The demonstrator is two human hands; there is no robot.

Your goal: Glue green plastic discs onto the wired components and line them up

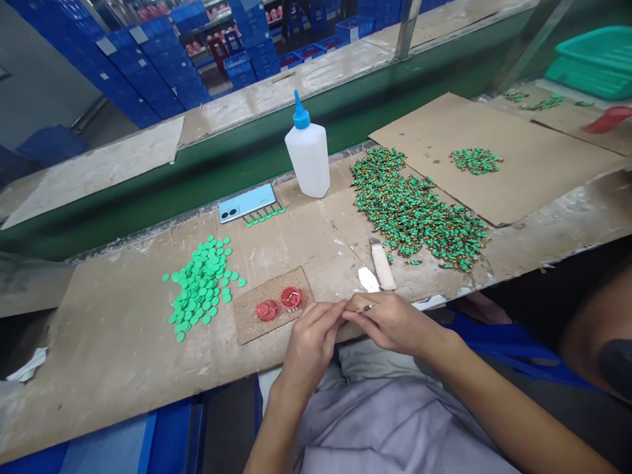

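Note:
My left hand (313, 336) is closed in a pinch at the table's front edge, its fingertips touching those of my right hand (388, 319). What the left fingers hold is hidden. My right hand is closed round a thin pointed tool (365, 308), whose tip shows between the fingers. Just left of my hands lies a brown board (251, 296) bearing two small red round containers, one (266, 311) beside the other (291, 298). A wrapped-handle tool (383, 264) and a white piece (368, 279) lie behind my right hand.
Green discs (202, 283) lie at left. Behind are a phone (247, 203), a row of small green pieces (265, 216) and a white bottle (310, 155). Green-and-gold pieces (415, 210) are heaped at right, beside cardboard (508, 178). A person's arm (600, 309) shows at far right.

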